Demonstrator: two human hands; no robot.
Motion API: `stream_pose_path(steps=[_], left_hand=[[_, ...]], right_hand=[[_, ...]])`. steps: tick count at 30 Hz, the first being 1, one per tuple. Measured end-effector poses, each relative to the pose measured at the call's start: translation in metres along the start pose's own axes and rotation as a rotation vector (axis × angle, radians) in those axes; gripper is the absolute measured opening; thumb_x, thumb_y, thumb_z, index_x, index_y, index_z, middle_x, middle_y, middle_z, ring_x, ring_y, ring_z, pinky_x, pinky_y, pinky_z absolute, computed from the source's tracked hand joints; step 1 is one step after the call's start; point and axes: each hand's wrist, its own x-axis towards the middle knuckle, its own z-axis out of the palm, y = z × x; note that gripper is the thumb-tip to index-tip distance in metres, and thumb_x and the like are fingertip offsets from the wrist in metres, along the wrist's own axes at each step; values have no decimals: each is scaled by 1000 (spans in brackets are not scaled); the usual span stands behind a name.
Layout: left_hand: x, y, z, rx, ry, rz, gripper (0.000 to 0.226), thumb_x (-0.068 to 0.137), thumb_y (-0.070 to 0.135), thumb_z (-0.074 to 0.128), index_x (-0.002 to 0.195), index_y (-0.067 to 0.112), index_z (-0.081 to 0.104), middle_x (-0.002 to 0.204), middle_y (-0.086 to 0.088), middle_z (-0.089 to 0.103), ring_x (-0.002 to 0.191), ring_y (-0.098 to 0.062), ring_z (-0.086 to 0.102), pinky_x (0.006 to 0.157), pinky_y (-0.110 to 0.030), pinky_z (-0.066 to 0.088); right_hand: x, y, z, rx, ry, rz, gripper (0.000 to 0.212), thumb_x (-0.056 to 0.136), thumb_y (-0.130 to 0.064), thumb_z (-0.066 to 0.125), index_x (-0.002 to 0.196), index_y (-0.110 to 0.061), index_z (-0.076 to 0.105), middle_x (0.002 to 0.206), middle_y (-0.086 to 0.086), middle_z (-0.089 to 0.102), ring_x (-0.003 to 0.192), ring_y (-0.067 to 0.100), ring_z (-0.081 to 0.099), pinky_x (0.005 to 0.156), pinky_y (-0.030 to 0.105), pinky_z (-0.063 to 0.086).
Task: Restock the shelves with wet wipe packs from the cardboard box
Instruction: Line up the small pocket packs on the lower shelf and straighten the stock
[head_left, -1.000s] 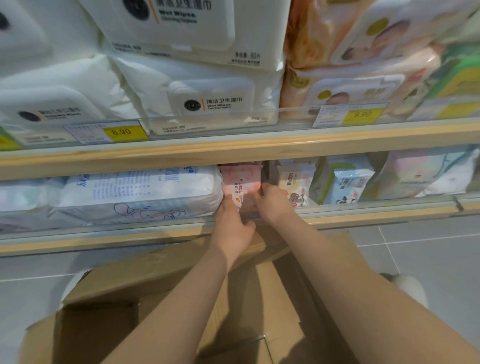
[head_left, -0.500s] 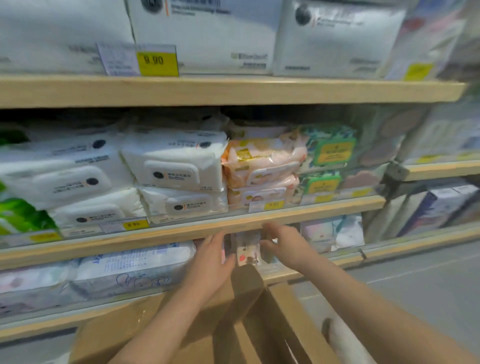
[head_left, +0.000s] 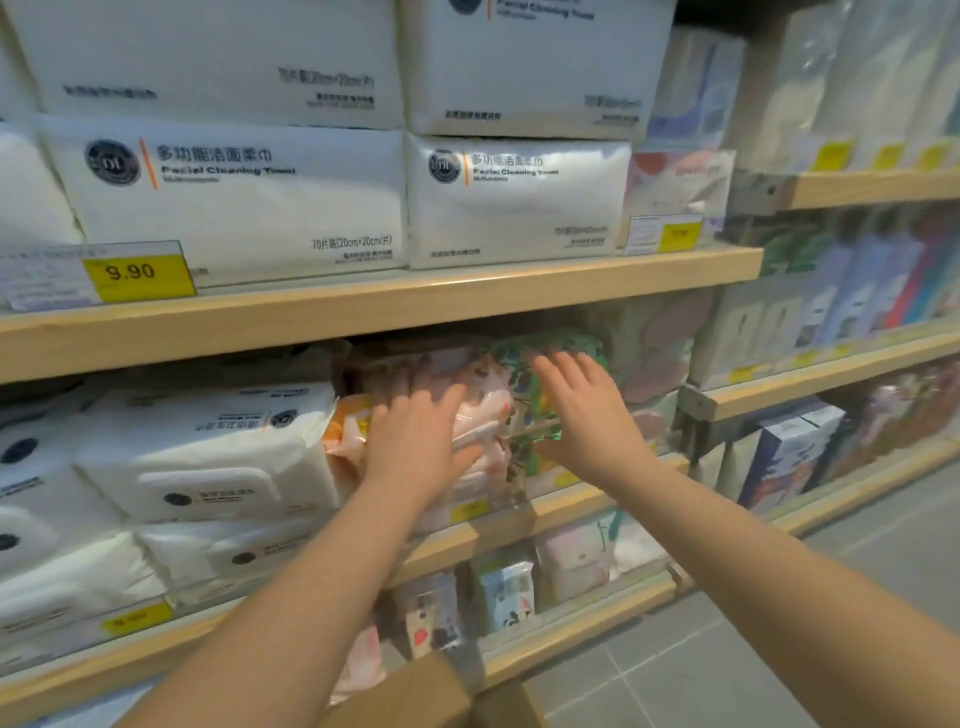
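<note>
Both hands reach the middle wooden shelf (head_left: 519, 512): the left hand (head_left: 415, 447) lies flat, fingers straight, on a soft, crinkly pink wipe pack (head_left: 483, 415); the right hand (head_left: 582, 410) hovers spread beside a glossy green pack (head_left: 540, 358), gripping nothing.

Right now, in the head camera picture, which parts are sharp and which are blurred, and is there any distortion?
Head view: the white facial towel packs and the yellow 9.90 price tag are readable; the left hand, the right hand and the pink and green wipe packs are motion-smeared; the right-side shelves blur out; the light wooden shelf edge bows from the wide lens.
</note>
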Motion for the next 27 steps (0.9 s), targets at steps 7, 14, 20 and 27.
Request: stream_pose_path(steps=[7,14,20,27], left_hand=[[15,-2,12,95,57,-8,55,87,70,28,106,25,54,85,1,63,86,-22,61,57,-30,33],[19,-4,8,59,-22,-64,50,87,71,28,81,25,45,73,4,51,75,-22,55,55,-29,33],[31,-10,8,0,-174,-168,72,84,76,21,107,23,63,70,3,49,72,-18,49,57,-27,35],[31,-9,8,21,-157,-159,73,82,75,21,132,29,48,88,-3,53,84,-23,51,78,-37,42]], right_hand=[[46,-6,24,-126,-86,63,100,73,-56,66,147,-29,6,153,6,20,141,37,17,106,72,7],[35,10,26,-116,-1,5,85,73,-43,69,142,-27,22,142,5,35,129,36,33,107,66,16],[29,18,43,-65,161,-30,85,58,-29,83,132,-23,42,127,7,51,119,38,45,97,69,29],[30,13,36,-55,62,18,89,70,-39,74,144,-28,24,139,6,38,131,33,31,108,64,16]])
